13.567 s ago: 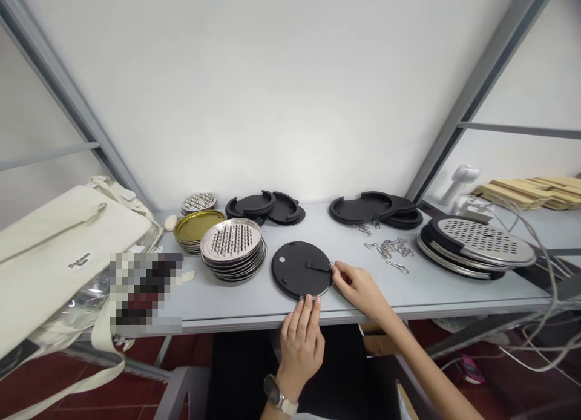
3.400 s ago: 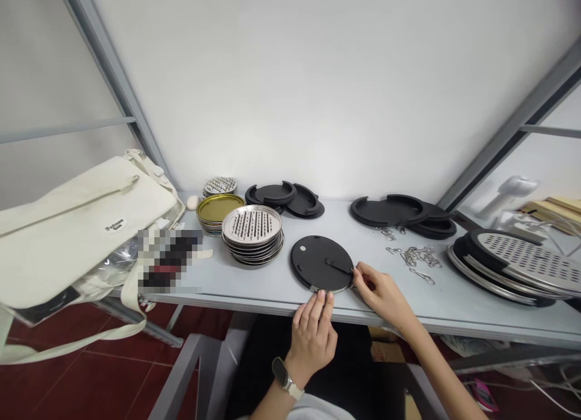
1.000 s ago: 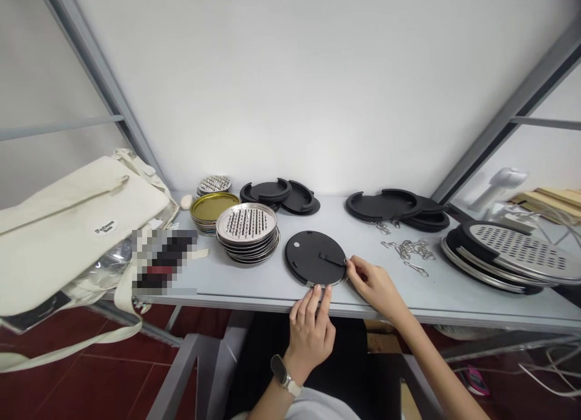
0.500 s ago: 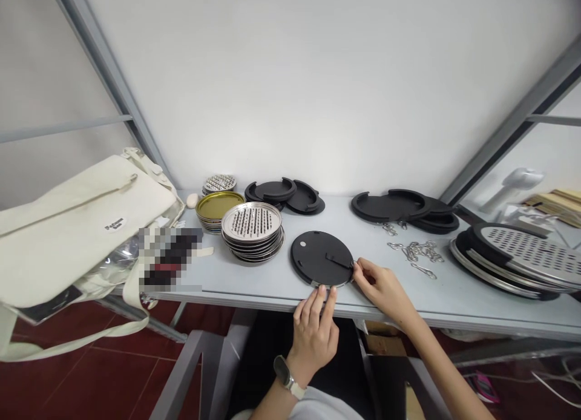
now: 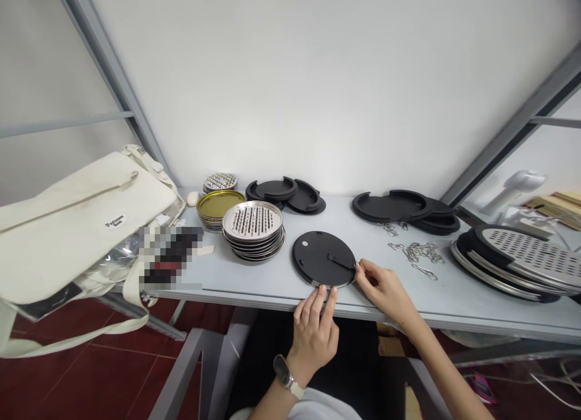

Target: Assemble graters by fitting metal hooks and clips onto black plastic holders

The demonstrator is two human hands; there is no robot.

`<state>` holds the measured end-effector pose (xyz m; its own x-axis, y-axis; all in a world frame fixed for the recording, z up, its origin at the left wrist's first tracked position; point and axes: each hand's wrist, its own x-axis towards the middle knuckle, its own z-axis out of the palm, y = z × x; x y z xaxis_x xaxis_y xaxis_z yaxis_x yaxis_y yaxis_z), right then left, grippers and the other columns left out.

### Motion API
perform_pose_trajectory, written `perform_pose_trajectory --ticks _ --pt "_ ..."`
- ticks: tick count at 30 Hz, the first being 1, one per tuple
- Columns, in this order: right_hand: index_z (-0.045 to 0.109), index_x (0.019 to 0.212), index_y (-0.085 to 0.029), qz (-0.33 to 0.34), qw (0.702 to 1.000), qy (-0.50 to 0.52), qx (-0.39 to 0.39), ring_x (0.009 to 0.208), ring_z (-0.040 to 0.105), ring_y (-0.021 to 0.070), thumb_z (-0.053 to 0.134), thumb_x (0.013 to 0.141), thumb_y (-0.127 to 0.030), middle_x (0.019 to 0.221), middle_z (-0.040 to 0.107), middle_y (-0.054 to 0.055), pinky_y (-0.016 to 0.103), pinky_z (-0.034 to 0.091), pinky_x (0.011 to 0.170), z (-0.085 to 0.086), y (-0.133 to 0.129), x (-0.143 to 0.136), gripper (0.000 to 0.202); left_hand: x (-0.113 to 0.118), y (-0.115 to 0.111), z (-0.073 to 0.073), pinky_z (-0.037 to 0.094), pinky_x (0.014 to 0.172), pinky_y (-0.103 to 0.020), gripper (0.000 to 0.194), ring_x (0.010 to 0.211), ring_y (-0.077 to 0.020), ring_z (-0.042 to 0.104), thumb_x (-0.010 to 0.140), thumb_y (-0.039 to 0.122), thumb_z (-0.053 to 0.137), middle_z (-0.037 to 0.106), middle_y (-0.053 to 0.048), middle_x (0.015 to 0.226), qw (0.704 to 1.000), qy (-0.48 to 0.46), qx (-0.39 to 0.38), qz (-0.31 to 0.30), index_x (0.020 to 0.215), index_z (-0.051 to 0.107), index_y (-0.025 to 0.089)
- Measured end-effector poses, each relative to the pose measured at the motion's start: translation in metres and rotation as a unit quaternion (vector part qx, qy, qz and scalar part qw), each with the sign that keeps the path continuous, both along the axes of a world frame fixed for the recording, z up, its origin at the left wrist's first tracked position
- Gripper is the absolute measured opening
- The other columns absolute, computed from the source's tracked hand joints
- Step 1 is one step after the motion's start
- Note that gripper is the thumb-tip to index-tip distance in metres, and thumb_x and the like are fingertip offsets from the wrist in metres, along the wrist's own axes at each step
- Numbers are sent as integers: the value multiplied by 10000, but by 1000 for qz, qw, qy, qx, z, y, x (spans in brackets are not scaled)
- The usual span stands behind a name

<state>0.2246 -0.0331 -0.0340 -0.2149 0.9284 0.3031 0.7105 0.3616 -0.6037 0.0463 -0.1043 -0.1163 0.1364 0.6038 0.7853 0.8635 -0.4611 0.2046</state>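
A round black disc (image 5: 318,259) with a pale dot, small slots and a narrow groove lies flat near the table's front edge. Fingers of my left hand (image 5: 316,329) are stretched out, their tips resting on the disc's near rim by a strip of metal. At the rim's right side, my right hand (image 5: 384,293) pinches a small metal wire clip, mostly hidden by the thumb and forefinger. Loose wire clips (image 5: 416,252) lie in a heap to the right of the disc. Left of it stands a stack of round metal grater plates (image 5: 252,221).
Gold-coloured round plates (image 5: 221,201) and more grater plates (image 5: 220,181) stand behind. Black ring-shaped holders (image 5: 272,190) lie along the wall, others (image 5: 394,206) farther right. Assembled graters (image 5: 531,250) are piled at the right. A cream bag (image 5: 86,208) covers the left end.
The view has shifted very slightly. Both hands stay at the disc in nearly the same positions, with the right hand still pinching at its right rim.
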Motion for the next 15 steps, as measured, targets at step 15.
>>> perform_pose_trajectory --ticks 15 --pt "330 682 -218 -32 999 37 17 521 325 97 401 954 -397 572 340 -61 222 313 521 0 -1 -4 333 0 3 1 291 1062 -297 550 1244 -158 481 869 197 466 551 -53 1371 1000 12 3 -1 1417 427 207"
